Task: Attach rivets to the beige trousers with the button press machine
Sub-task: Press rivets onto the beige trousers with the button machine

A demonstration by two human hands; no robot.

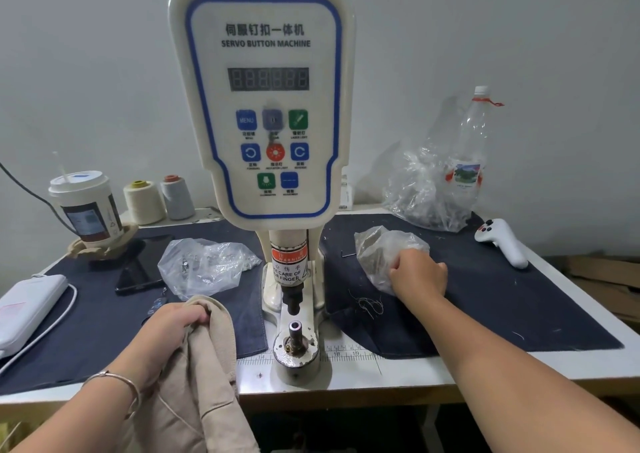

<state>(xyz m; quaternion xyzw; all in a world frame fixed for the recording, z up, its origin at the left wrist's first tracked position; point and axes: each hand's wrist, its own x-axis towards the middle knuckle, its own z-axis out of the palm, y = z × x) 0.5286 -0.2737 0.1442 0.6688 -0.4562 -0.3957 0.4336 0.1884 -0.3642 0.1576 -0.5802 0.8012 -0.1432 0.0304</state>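
The white servo button machine point(266, 106) stands at the table's middle, its punch above a small lower die post point(295, 328) on a round metal base. My left hand point(173, 324) grips a bunched fold of the beige trousers point(204, 376), which hang over the table's front edge just left of the die. My right hand point(417, 272) reaches to the right of the machine, fingers curled into a clear plastic bag point(381, 248) of small metal parts lying on the dark cloth. I cannot see what the fingers hold inside the bag.
Another clear bag point(204, 265) lies left of the machine beside a black phone point(138, 269). A paper cup point(86, 206), two thread cones point(159, 196) and a white power bank point(27, 303) sit at the left. A plastic bottle point(471, 147), a crumpled bag point(426, 189) and a white controller point(502, 241) are at the right.
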